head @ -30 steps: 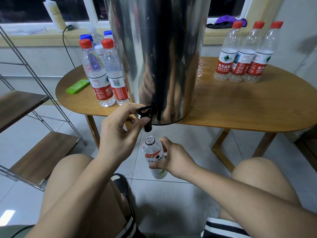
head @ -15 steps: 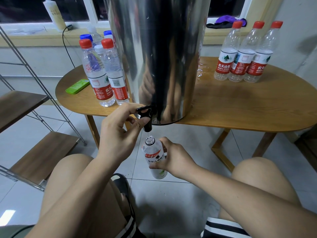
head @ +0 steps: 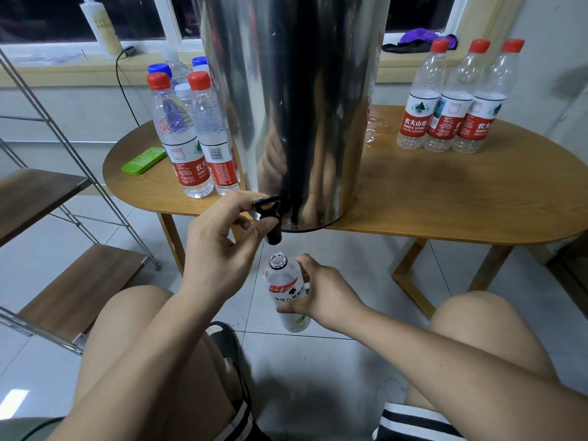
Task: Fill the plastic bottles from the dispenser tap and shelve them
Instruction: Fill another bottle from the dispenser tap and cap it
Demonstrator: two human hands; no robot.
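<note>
While the tap of the dispenser is gripped by the left hand, index finger curled over its lever and thumb beneath, an uncapped bottle is held just under the spout, mouth up. The bottle is clamped at its label by the wrapped fingers of the right hand (a faint thread of water is seen above the mouth). On the table, capped bottles are grouped left of the dispenser, and three bottles are stood at the right. A shelf is seen far left.

Steel dispenser blocking table centre, capped bottle clusters left and right, open tabletop front-right, wire shelf flanking left.
</note>
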